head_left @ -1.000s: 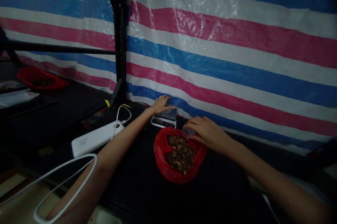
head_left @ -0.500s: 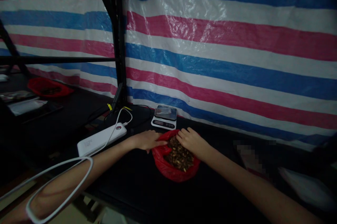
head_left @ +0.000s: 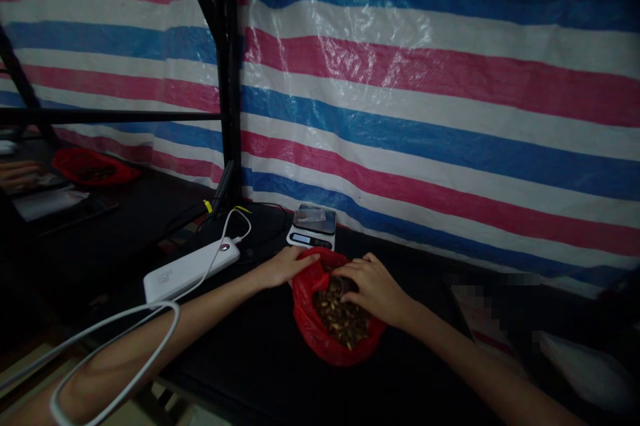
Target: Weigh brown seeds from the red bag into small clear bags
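Note:
A red plastic bag (head_left: 320, 339) stands on the dark table with its mouth wide open, filled with small brown pieces (head_left: 343, 323) like seeds or nuts, too dim to name. My left hand (head_left: 285, 267) pinches the bag's left rim, thumb over the edge. Over the bag's mouth, my right hand (head_left: 374, 287) is curled around a small dark cup (head_left: 346, 285), partly hidden by the fingers and resting among the pieces. Just behind the bag is a white digital scale (head_left: 312, 237) with a small clear plastic packet (head_left: 310, 215) on its platform.
A white power bank (head_left: 193, 269) with a white cable (head_left: 173, 326) lies left, the cable looping over my left forearm. Further left are another red bag (head_left: 95, 169) and another person's hand (head_left: 20, 175). Plastic packets (head_left: 585, 363) lie at right. A black post (head_left: 227, 79) rises behind.
My right hand has lifted and shifted slightly right, showing the small cup in its fingers. The scale's display has lit up. Another person's hand has appeared at far left.

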Available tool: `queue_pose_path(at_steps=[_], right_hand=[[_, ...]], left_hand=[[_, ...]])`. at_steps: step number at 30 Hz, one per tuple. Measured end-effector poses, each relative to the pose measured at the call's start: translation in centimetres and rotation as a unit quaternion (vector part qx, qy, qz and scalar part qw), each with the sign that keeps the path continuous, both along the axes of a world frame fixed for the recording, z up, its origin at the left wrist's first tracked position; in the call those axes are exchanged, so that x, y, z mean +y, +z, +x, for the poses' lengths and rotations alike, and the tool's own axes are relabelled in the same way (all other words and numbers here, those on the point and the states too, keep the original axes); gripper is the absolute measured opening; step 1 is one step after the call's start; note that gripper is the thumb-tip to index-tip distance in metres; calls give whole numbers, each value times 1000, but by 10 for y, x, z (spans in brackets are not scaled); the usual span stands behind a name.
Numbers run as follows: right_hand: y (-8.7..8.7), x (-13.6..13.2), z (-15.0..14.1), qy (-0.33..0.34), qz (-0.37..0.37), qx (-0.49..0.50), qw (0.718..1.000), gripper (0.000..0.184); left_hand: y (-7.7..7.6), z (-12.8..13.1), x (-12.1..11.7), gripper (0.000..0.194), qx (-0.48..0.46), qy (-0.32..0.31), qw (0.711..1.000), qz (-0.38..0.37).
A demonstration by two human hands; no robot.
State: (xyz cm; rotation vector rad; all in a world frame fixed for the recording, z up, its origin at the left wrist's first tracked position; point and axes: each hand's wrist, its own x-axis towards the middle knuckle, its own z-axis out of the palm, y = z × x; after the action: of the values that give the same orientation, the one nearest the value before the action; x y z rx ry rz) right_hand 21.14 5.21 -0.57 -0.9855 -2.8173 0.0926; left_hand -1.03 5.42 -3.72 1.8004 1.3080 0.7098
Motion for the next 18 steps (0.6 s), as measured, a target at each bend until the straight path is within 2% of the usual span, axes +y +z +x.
queue_pose_path(at_steps=[2,4,8,10,12,14,18], right_hand=[[-3,5,5,-29,-49,44,997,37],[-6,11,10,-43,-102,87,990,39],[-5,22,17,-30,-205,188,960,39],[-1,27,18,-29,-223,224,948,38],[3,31,20,-34,-220,237,946,37],[6,37,21,-47,-214,236,947,36],[6,55,26,-74,-221,238,943,37]], left_hand=[[11,-7,5,58,47,6,998,42],[19,-16,20,56,96,33,990,102],[24,-29,72,49,158,69,951,255],[20,-32,100,53,184,74,935,295],[15,-32,124,63,213,68,929,295],[9,-30,141,73,239,47,934,262],[-2,-21,155,75,252,-1,937,241]])
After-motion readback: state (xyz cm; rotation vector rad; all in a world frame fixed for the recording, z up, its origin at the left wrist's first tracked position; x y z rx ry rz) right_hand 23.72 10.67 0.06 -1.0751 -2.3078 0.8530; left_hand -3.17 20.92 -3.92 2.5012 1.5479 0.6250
